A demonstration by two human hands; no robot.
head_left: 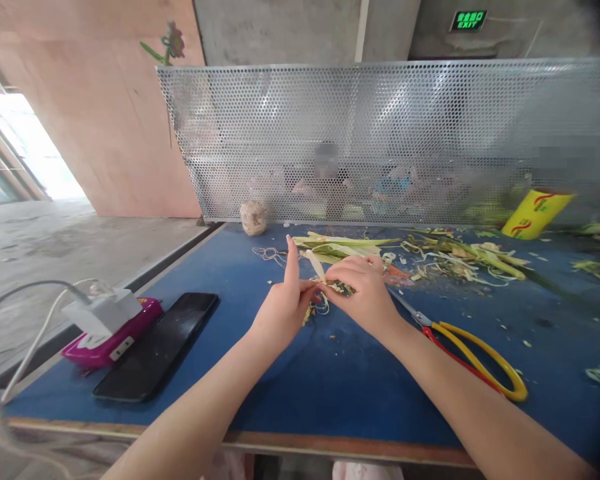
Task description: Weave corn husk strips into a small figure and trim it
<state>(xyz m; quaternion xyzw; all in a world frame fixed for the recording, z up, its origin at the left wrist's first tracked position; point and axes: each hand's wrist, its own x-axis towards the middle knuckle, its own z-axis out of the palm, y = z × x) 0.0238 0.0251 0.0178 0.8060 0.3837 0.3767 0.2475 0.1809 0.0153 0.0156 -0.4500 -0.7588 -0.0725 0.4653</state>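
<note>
My left hand and my right hand meet over the middle of the blue table. A pale strip of what looks like corn husk is pinched between their fingertips and sticks up. The left thumb points upward while the other left fingers are closed on the strip. My right fingers curl round its lower end, partly hiding it. Thin curled shreds hang or lie just below the fingers. Scissors with yellow and red handles lie beside my right forearm, their blades partly hidden.
Long green husk leaves and loose scraps litter the back of the blue table. A ball of twine and a yellow roll stand near the perforated metal screen. At left are a black phone and magenta power strip with cables.
</note>
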